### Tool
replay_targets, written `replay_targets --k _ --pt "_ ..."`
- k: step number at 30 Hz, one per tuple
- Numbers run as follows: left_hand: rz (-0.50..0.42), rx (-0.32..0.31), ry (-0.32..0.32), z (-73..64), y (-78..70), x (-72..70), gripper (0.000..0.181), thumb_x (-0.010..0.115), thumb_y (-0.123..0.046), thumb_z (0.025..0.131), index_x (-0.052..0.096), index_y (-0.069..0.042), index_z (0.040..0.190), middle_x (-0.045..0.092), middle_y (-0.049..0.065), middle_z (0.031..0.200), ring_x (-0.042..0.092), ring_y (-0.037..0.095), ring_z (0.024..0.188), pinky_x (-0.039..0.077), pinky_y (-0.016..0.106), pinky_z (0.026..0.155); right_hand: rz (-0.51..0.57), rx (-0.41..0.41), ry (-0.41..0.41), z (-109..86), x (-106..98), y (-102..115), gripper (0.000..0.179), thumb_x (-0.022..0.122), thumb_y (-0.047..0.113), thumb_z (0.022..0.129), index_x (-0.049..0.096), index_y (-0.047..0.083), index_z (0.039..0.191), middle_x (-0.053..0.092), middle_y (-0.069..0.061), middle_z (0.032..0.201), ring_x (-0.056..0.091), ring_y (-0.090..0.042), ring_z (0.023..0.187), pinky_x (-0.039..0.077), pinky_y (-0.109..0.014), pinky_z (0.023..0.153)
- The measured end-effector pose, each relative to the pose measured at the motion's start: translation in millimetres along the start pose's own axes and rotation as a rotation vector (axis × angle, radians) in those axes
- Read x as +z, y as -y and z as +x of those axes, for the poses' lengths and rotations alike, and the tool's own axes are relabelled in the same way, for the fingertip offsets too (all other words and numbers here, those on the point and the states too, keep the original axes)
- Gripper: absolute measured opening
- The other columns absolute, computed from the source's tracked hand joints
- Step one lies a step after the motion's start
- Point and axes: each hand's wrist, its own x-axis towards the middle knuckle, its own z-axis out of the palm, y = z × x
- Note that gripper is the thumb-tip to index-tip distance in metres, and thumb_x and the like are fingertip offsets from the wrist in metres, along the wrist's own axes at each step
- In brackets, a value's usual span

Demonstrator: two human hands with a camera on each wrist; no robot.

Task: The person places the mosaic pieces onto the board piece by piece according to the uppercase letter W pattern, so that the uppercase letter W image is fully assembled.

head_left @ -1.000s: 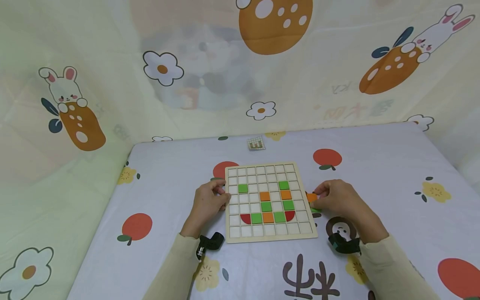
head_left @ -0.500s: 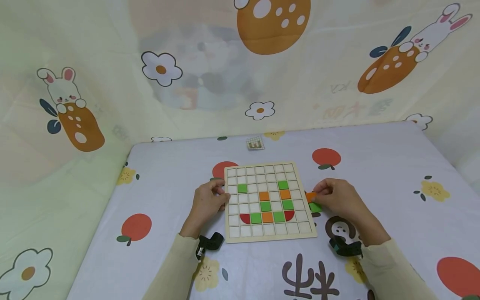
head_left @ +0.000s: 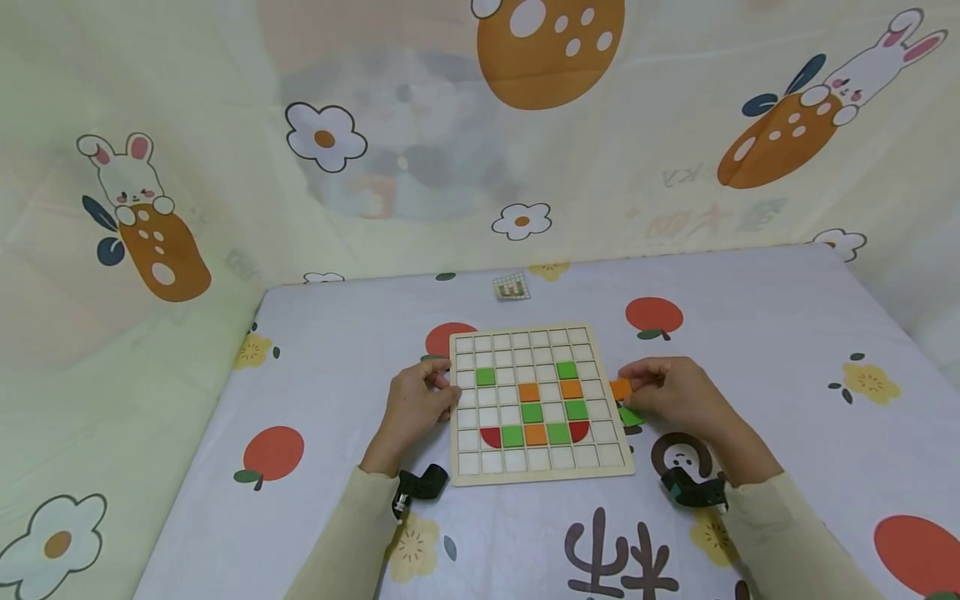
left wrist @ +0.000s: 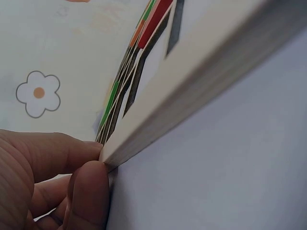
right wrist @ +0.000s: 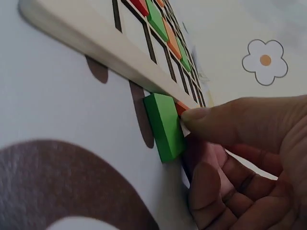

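A square wooden grid board (head_left: 543, 480) lies flat between the hands. Green, orange and red tiles fill some of its cells. At its left edge, my left hand (head_left: 414, 407) holds the rim between thumb and finger, seen up close in the left wrist view. My right hand (head_left: 678, 400) pinches a loose orange tile (head_left: 619, 389) just outside the board's right edge. A loose green tile (right wrist: 163, 125) sits beside the orange one, against the board's side in the right wrist view. Most of the orange tile is hidden there behind the thumb and the green tile.
A small card (head_left: 512, 287) printed with a grid pattern lies on the table behind the board. A pale tablecloth (head_left: 337, 350) with fruit and flower prints covers the table. Printed cloth walls (head_left: 420, 242) stand at the back and sides.
My right fingers have shifted slightly around the orange tile, and the green tile near them shows more than a second ago. The left hand and the board stay put.
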Motion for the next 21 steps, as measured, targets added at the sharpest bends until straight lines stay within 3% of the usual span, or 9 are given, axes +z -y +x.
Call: replay_targets --k 14,21 --pt "-0.001 0.018 0.005 1.1 2.3 0.3 0.041 0.074 0.0 0.088 0.069 0.003 0.128 0.064 0.009 0.087 0.057 0.01 0.052 0.056 0.024 0.051 -0.132 0.076 0.036 6.9 -2 7 0.031 0.078 0.012 0.088 0.074 -0.001 0.116 0.068 -0.01 0.094 0.057 -0.026 0.091 0.052 -0.03 0.07" --pt "0.006 0.005 0.004 0.8 1.1 -0.2 0.041 0.075 0.0 0.088 0.069 0.003 0.129 0.064 0.009 0.087 0.057 0.011 0.052 0.056 0.024 0.051 -0.16 0.057 0.029 6.4 -6 11 0.033 0.078 0.014 0.087 0.074 -0.002 0.116 0.069 -0.009 0.093 0.058 -0.024 0.086 0.051 -0.03 0.067"
